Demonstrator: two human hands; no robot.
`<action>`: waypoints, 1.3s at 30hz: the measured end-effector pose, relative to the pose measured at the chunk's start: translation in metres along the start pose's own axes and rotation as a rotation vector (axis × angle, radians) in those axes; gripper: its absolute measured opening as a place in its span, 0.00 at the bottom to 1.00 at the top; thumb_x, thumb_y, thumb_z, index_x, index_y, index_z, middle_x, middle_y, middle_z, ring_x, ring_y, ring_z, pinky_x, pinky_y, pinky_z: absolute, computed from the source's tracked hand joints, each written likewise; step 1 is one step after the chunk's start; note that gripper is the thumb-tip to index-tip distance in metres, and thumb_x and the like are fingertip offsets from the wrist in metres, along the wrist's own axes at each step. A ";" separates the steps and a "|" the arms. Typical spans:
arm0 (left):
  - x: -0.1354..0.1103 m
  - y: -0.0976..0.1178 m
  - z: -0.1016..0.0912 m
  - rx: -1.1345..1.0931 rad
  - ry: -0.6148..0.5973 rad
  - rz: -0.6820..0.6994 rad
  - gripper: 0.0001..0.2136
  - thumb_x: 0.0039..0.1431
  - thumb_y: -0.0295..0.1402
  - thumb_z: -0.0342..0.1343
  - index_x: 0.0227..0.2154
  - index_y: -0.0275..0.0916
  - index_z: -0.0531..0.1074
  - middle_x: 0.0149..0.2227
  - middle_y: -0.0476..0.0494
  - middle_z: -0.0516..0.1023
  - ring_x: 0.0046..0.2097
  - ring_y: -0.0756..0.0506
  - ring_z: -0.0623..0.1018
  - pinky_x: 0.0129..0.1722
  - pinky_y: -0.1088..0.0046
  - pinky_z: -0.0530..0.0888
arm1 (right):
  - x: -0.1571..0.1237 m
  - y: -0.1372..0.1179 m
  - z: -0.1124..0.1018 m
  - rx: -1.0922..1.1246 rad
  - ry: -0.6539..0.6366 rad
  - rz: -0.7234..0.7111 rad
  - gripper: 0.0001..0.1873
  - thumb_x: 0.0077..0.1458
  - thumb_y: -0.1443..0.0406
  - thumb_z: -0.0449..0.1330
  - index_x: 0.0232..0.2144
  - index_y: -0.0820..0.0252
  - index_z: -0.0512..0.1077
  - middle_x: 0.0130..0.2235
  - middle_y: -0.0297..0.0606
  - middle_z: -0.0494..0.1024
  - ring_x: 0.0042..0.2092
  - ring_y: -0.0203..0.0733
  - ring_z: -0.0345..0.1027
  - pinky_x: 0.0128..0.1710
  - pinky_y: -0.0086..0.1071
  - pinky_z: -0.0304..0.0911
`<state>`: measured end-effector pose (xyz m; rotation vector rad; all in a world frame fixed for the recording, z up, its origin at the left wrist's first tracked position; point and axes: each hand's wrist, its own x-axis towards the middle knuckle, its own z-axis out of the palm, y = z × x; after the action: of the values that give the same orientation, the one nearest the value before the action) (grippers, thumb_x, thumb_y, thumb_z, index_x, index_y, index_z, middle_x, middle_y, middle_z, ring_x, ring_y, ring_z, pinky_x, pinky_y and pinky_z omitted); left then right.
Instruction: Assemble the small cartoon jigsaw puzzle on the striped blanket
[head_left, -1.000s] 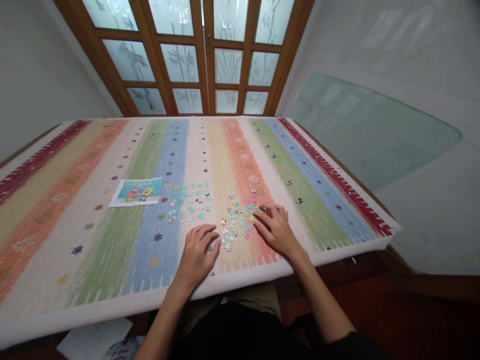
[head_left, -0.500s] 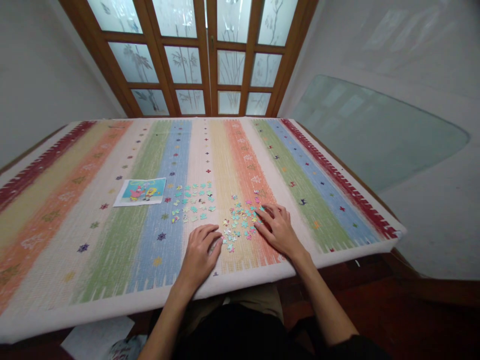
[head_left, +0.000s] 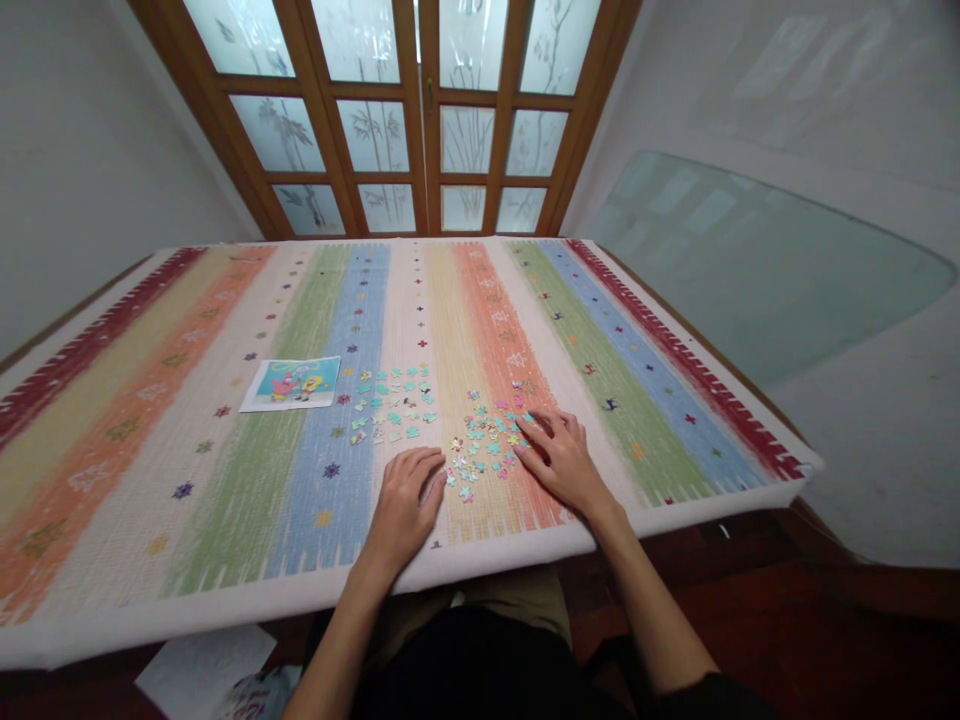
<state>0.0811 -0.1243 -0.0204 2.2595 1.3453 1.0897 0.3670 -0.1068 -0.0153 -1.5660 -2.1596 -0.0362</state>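
Observation:
A loose pile of small puzzle pieces [head_left: 484, 440] lies on the striped cloth of the table [head_left: 225, 470] between my hands. My left hand [head_left: 405, 500] rests flat on the cloth at the pile's left edge, fingers stretched toward the pieces. On the pile's right side my right hand [head_left: 562, 460] lies palm down with fingers spread, fingertips touching the pieces. A second group of mostly turquoise pieces [head_left: 390, 405] is spread out to the left. Further left lies the cartoon reference picture [head_left: 292, 383].
Wooden glazed doors [head_left: 420, 110] stand behind the table's far edge. A sheet of glass [head_left: 750, 260] leans against the right wall. White paper [head_left: 202, 670] lies on the floor under the near left edge. My lap is against the near edge.
My hands have stayed on either side of the pile, with only slight finger movement. The camera has shifted a little, so everything sits slightly further right in view.

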 end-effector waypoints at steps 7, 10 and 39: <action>0.001 0.003 -0.002 0.005 -0.014 0.002 0.04 0.68 0.31 0.56 0.42 0.41 0.74 0.50 0.40 0.79 0.53 0.39 0.76 0.54 0.53 0.73 | -0.001 0.001 -0.001 0.035 0.011 -0.002 0.19 0.68 0.55 0.56 0.57 0.50 0.75 0.58 0.48 0.72 0.57 0.59 0.61 0.54 0.55 0.63; 0.001 0.004 -0.002 0.007 -0.012 0.002 0.03 0.67 0.31 0.56 0.41 0.41 0.74 0.49 0.41 0.79 0.53 0.39 0.75 0.54 0.54 0.73 | 0.000 0.001 -0.002 0.068 0.007 -0.010 0.19 0.67 0.54 0.58 0.55 0.51 0.76 0.58 0.48 0.72 0.57 0.58 0.61 0.54 0.55 0.63; 0.000 0.013 0.001 0.154 -0.038 0.077 0.05 0.67 0.31 0.55 0.43 0.41 0.73 0.50 0.37 0.79 0.53 0.36 0.75 0.54 0.52 0.72 | 0.000 0.000 -0.005 0.079 -0.034 0.001 0.20 0.68 0.53 0.55 0.55 0.53 0.75 0.56 0.48 0.75 0.55 0.57 0.64 0.53 0.52 0.61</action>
<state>0.0895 -0.1304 -0.0133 2.4481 1.3806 0.9927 0.3689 -0.1079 -0.0109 -1.5341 -2.1585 0.0752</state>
